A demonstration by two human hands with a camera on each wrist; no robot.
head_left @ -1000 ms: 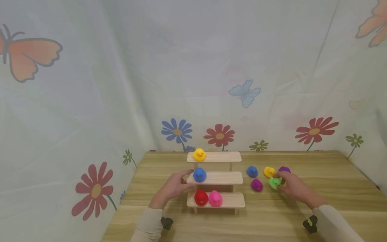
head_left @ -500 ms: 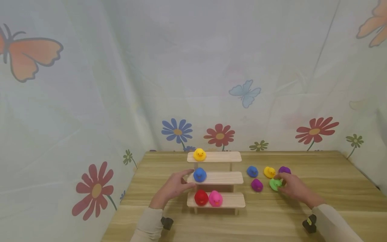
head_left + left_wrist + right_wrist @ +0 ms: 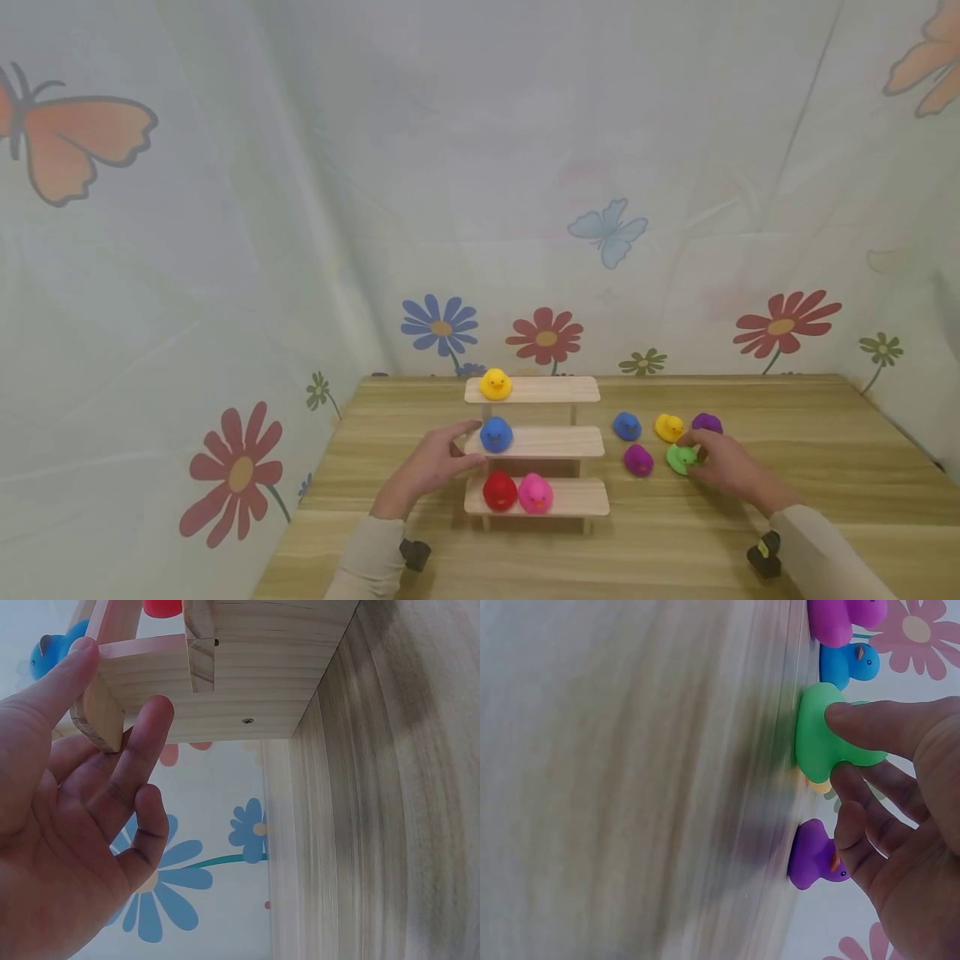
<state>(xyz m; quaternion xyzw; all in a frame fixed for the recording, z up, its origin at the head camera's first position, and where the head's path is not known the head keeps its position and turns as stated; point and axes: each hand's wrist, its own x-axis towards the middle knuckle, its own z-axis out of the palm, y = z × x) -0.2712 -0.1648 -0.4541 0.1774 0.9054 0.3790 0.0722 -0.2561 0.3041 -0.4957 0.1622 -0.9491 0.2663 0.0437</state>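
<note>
A three-tier wooden stand (image 3: 555, 442) holds a yellow duck (image 3: 495, 383) on top, a blue duck (image 3: 496, 434) in the middle, and a red duck (image 3: 498, 491) and pink duck (image 3: 535, 492) at the bottom. My left hand (image 3: 459, 443) holds the left end of the middle shelf (image 3: 97, 720), thumb above and forefinger below. To the right, my right hand (image 3: 693, 457) pinches a green duck (image 3: 679, 458) that sits on the table. In the right wrist view my thumb presses the green duck (image 3: 817, 742) and my other fingers curl behind it.
Around the green duck on the wooden table (image 3: 825, 467) lie a purple duck (image 3: 638, 459), a blue duck (image 3: 626, 426), a yellow duck (image 3: 667, 427) and a second purple duck (image 3: 707, 422). A flower-printed cloth backdrop (image 3: 525, 208) closes off the back and sides.
My right hand and the green duck have sunk slightly toward the table. The left hand and the stand have not moved.
</note>
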